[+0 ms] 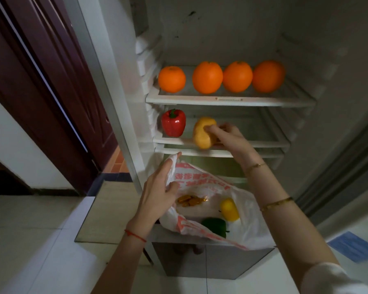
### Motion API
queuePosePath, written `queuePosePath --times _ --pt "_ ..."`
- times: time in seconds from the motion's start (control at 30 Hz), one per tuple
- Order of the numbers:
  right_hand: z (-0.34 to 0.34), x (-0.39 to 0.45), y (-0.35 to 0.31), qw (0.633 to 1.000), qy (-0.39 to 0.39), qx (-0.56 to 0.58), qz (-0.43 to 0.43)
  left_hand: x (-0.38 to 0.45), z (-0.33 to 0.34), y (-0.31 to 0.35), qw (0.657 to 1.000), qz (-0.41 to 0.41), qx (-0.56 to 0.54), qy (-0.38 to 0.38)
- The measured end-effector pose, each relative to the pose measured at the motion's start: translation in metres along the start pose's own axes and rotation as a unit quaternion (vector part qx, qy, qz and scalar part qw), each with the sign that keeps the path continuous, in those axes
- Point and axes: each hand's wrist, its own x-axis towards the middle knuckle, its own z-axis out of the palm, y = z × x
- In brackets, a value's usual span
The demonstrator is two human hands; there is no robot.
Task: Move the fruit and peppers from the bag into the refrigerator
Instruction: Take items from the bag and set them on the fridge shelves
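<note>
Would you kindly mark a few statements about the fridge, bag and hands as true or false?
1. Four oranges sit on the upper shelf. True.
2. The right hand holds a green pepper. False: it holds a yellow-orange pepper.
3. The left hand grips the bag. True.
4. The red pepper is in the bag. False: it stands on the lower shelf.
5. The bag is empty. False: a yellow pepper and a green pepper remain.

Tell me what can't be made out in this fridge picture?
- Head view: the print on the bag is crumpled and blurred, unreadable.
- The green pepper is partly hidden by a bag fold.
- The right hand covers part of the yellow item, blurred; its kind is unclear.
- The gold wrappers are too small to identify.
</note>
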Motion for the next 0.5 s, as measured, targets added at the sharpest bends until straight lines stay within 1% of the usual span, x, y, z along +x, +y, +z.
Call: queuePosePath --times 0.07,0.13,0.27,0.5 --pt "0.007 0.02 -0.006 0.996 0.06 -0.055 -0.026 0.004 0.002 -0.001 1.0 -0.001 0.0 -0.006" --pt "0.013 0.034 -0.011 0.989 0.083 -0.115 -0.027 0.008 0.003 -0.002 1.0 0.001 0.005 -0.013" --pt "0.023 0.051 -0.014 0.978 0.086 -0.186 -0.026 0.014 0.003 -0.003 1.0 0.0 0.007 -0.011" --pt "0.029 0.059 -0.008 0.974 0.091 -0.208 -0.021 0.015 -0.001 -0.004 1.0 -0.01 -0.004 -0.003"
